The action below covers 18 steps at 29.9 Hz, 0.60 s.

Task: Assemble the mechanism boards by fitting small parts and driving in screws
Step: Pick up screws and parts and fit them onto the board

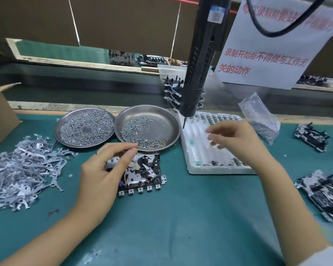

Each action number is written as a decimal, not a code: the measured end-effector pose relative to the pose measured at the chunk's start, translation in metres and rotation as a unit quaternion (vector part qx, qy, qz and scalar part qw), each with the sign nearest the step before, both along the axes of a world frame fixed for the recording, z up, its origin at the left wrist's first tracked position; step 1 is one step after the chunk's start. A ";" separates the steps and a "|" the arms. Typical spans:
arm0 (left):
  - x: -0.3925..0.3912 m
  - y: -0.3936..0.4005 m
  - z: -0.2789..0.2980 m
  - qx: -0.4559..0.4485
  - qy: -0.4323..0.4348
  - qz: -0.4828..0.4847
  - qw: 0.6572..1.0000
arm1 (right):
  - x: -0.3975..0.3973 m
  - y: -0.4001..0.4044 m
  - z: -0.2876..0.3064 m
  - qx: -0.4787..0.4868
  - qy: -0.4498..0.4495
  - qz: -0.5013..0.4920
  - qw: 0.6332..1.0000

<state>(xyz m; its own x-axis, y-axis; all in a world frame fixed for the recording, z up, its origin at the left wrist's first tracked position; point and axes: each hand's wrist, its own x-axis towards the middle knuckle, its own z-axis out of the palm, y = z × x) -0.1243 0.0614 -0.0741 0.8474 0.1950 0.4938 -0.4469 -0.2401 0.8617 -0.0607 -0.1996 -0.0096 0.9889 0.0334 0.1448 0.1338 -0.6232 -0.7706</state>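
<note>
I see my left hand resting on the near left side of the mechanism board, which lies flat on the green desk just below the right metal dish. The left grip is curled, with the thumb and first finger pressed together just at the near rim of that dish, close to the screws; I cannot tell if a screw is pinched between them. My right hand hangs over the white foam tray, to the right of the board and apart from it. Its fingers are loosely bent and blurred, and I cannot tell if they hold a small part. The black electric screwdriver hangs down between the dish and the right hand, its tip over the far left corner of the tray. A second dish full of screws sits to the left, and a pile of thin metal pieces lies by my left hand. More boards lie far to the right.
</note>
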 end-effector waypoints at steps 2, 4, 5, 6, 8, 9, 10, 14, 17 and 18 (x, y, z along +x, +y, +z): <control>0.002 0.001 -0.001 -0.054 0.030 0.009 0.998 | 0.011 -0.029 -0.002 -0.164 -0.042 -0.062 0.984; 0.003 0.001 -0.001 -0.089 0.043 0.018 0.995 | 0.019 -0.046 -0.007 -0.241 -0.031 -0.058 0.968; 0.003 0.000 0.000 -0.098 0.045 0.021 0.994 | 0.023 -0.050 -0.010 -0.264 -0.019 -0.050 0.963; 0.004 0.000 0.001 -0.101 0.045 0.024 0.994 | 0.026 -0.051 -0.011 -0.284 -0.013 -0.045 0.958; 0.004 0.000 0.001 -0.105 0.047 0.029 0.993 | 0.030 -0.051 -0.013 -0.315 -0.017 -0.038 0.948; 0.005 0.000 0.001 -0.105 0.049 0.030 0.993 | 0.033 -0.049 -0.013 -0.332 -0.022 -0.035 0.942; 0.005 0.000 0.001 -0.104 0.050 0.030 0.993 | 0.035 -0.048 -0.013 -0.353 -0.025 -0.031 0.935; 0.004 0.000 0.002 -0.108 0.052 0.026 0.992 | 0.044 -0.045 -0.012 -0.423 -0.026 -0.019 0.905; 0.004 -0.001 0.003 -0.112 0.054 0.020 0.992 | 0.044 -0.045 -0.009 -0.452 -0.043 -0.014 0.891; 0.004 -0.001 0.003 -0.109 0.054 0.020 0.992 | 0.042 -0.045 -0.006 -0.451 -0.055 -0.017 0.891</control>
